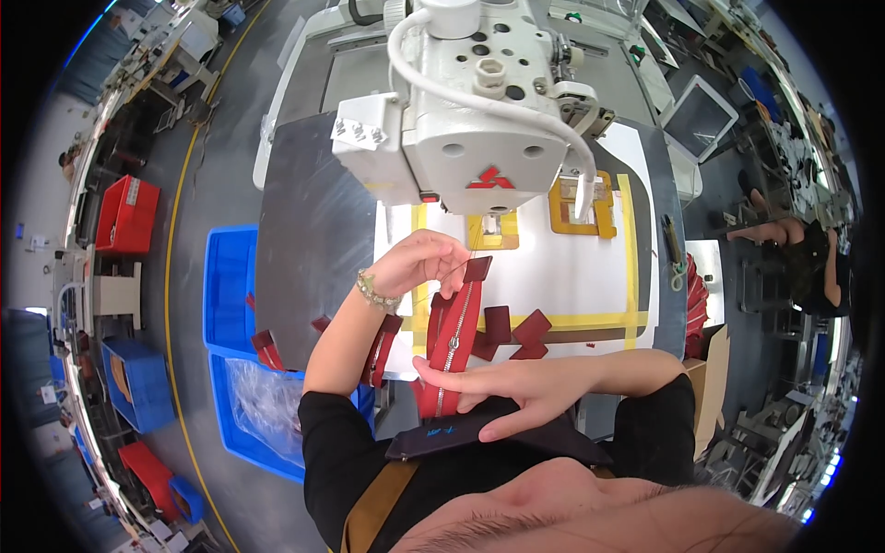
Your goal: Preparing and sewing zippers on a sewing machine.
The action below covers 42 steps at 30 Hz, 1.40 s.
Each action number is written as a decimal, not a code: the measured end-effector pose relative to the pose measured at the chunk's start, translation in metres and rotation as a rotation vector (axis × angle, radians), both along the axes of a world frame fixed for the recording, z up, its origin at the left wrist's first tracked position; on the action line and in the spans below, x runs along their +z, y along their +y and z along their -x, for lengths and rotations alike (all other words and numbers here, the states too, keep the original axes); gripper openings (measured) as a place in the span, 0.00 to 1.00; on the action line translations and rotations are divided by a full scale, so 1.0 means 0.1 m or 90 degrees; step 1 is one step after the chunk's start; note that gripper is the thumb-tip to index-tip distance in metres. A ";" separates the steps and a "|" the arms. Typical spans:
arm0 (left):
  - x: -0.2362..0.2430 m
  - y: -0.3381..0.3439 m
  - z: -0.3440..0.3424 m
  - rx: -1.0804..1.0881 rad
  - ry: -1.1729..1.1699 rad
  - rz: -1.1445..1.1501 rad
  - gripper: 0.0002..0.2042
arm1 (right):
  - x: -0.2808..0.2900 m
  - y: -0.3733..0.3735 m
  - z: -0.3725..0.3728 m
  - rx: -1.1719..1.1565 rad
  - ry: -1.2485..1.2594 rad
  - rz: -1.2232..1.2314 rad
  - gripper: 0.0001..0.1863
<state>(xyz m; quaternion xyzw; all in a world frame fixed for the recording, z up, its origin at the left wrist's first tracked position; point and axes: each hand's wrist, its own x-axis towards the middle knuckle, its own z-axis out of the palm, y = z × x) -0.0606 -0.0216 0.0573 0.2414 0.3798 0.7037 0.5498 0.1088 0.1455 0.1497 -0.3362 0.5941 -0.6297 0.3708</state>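
Note:
A red zipper strip (450, 355) with metal teeth and a silver pull runs from the sewing machine area toward my body. At its far end is a dark red tab (477, 269), with fine threads leading up toward the machine's needle area. My left hand (422, 263), wearing a beaded bracelet, is closed in a pinch at the strip's far left edge, beside the tab. Lower down, my right hand (516, 392) grips the strip near its close end, the index finger across it. Several dark red patches (498, 324) lie on the white work surface to the strip's right.
The white sewing machine head (489, 138) hangs just beyond my hands. Yellow frames (583, 205) and tape mark the work surface. Thread snips (678, 272) lie at the right edge. Blue bins (230, 304) stand at the left, one with clear plastic. More red strips (380, 350) hang nearby.

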 end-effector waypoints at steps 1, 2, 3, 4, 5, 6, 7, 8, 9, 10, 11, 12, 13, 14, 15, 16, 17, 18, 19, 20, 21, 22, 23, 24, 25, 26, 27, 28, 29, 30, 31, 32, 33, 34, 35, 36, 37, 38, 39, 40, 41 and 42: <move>0.02 -0.03 0.01 -0.056 -0.088 -0.015 0.09 | -0.11 -0.07 -0.01 -0.003 -0.033 0.084 0.43; 0.06 -0.01 -0.06 -0.025 -0.080 0.015 0.10 | -0.20 -0.09 -0.02 0.028 -0.105 0.093 0.42; 0.06 -0.01 -0.08 -0.017 -0.086 0.018 0.10 | -0.27 -0.10 -0.02 0.036 -0.111 0.096 0.42; 0.07 -0.01 -0.06 -0.024 -0.060 0.052 0.09 | -0.32 -0.10 -0.01 0.038 -0.164 0.091 0.42; 0.08 0.00 -0.07 -0.033 -0.035 0.086 0.08 | -0.35 -0.11 -0.01 0.039 -0.217 0.085 0.42; 0.10 0.01 -0.11 -0.003 -0.026 0.136 0.07 | -0.36 -0.10 -0.01 0.054 -0.259 0.082 0.42; 0.14 0.01 -0.12 0.003 -0.029 0.140 0.07 | -0.40 -0.09 -0.01 0.060 -0.262 0.084 0.42; 0.16 0.01 -0.13 0.026 0.017 0.154 0.07 | -0.47 -0.07 -0.03 0.053 -0.270 0.078 0.42; 0.20 0.02 -0.14 0.048 0.063 0.168 0.07 | -0.51 -0.04 -0.05 0.045 -0.278 0.071 0.41; 0.23 0.03 -0.16 0.066 0.075 0.170 0.07 | -0.52 0.00 -0.04 0.046 -0.283 0.070 0.41; 0.22 0.02 -0.15 0.067 0.070 0.169 0.07 | -0.54 0.05 0.01 0.072 -0.164 0.039 0.39; 0.21 0.02 -0.14 0.075 0.088 0.170 0.07 | -0.55 0.12 0.06 0.097 -0.045 0.008 0.36; 0.17 -0.01 -0.15 0.089 0.104 0.177 0.07 | -0.55 0.19 0.14 0.105 -0.052 0.011 0.36; 0.18 -0.01 -0.15 0.090 0.096 0.176 0.07 | -0.50 0.31 0.21 0.163 0.007 -0.034 0.30; 0.19 -0.01 -0.15 0.095 0.103 0.182 0.07 | -0.46 0.41 0.29 0.222 0.066 -0.078 0.24; 0.20 -0.02 -0.15 0.100 0.108 0.191 0.08 | -0.45 0.49 0.34 0.226 0.059 -0.075 0.24; 0.19 -0.03 -0.16 0.103 0.102 0.194 0.08 | -0.44 0.55 0.41 0.170 0.032 -0.134 0.18; 0.19 -0.04 -0.16 0.106 0.112 0.205 0.08 | -0.46 0.58 0.46 0.114 0.006 -0.192 0.15; 0.20 -0.02 -0.16 0.103 0.123 0.212 0.08 | -0.48 0.60 0.50 -0.020 -0.073 -0.245 0.13; 0.22 -0.01 -0.16 0.101 0.120 0.211 0.08 | -0.50 0.60 0.53 -0.155 -0.151 -0.296 0.14; 0.24 0.00 -0.16 0.109 0.129 0.216 0.09 | -0.51 0.54 0.60 -0.289 -0.155 -0.291 0.17; 0.24 0.01 -0.16 0.118 0.139 0.223 0.09 | -0.59 0.54 0.66 -0.360 -0.161 -0.245 0.19; 0.23 0.01 -0.16 0.118 0.136 0.223 0.09 | -0.67 0.53 0.69 -0.359 -0.164 -0.246 0.19; 0.23 0.02 -0.15 0.126 0.143 0.219 0.09 | -0.74 0.53 0.71 -0.381 -0.192 -0.153 0.18; 0.21 0.01 -0.14 0.138 0.151 0.218 0.10 | -0.82 0.51 0.73 -0.397 -0.219 -0.058 0.18; 0.20 0.01 -0.14 0.140 0.149 0.221 0.10 | -0.89 0.49 0.72 -0.394 -0.221 -0.057 0.18; 0.18 0.01 -0.13 0.150 0.151 0.222 0.10 | -0.94 0.47 0.71 -0.397 -0.246 0.001 0.17; 0.17 0.01 -0.12 0.159 0.153 0.223 0.10 | -0.96 0.44 0.70 -0.398 -0.271 0.060 0.16; 0.15 0.00 -0.12 0.161 0.151 0.226 0.10 | -0.95 0.42 0.69 -0.396 -0.274 0.061 0.16; 0.14 -0.01 -0.11 0.161 0.152 0.221 0.10 | -0.94 0.39 0.68 -0.383 -0.251 0.054 0.14; 0.13 -0.01 -0.10 0.161 0.153 0.217 0.10 | -0.94 0.38 0.68 -0.369 -0.228 0.048 0.12; 0.13 -0.02 -0.10 0.160 0.152 0.219 0.10 | -0.95 0.37 0.67 -0.366 -0.240 0.046 0.10; 0.13 -0.02 -0.10 0.164 0.155 0.216 0.10 | -0.96 0.37 0.66 -0.366 -0.242 0.047 0.10; 0.13 -0.02 -0.10 0.167 0.159 0.213 0.09 | -0.96 0.36 0.65 -0.360 -0.236 0.036 0.10; 0.12 -0.01 -0.11 0.167 0.158 0.216 0.09 | -0.96 0.35 0.64 -0.353 -0.230 0.026 0.09; 0.11 -0.01 -0.12 0.172 0.165 0.201 0.09 | -0.94 0.35 0.63 -0.353 -0.232 0.028 0.09; 0.10 0.00 -0.12 0.177 0.171 0.185 0.09 | -0.91 0.35 0.61 -0.364 -0.237 0.017 0.08; 0.11 0.00 -0.13 0.175 0.171 0.188 0.09 | -0.90 0.34 0.60 -0.374 -0.242 0.006 0.07; 0.12 0.00 -0.14 0.179 0.183 0.182 0.09 | -0.90 0.34 0.59 -0.375 -0.244 0.009 0.07; 0.13 0.00 -0.14 0.182 0.195 0.176 0.08 | -0.90 0.34 0.59 -0.376 -0.229 -0.005 0.06; 0.14 0.00 -0.15 0.180 0.195 0.178 0.08 | -0.91 0.35 0.58 -0.377 -0.214 -0.019 0.06; 0.14 0.00 -0.15 0.188 0.211 0.174 0.08 | -0.90 0.34 0.58 -0.378 -0.215 -0.017 0.06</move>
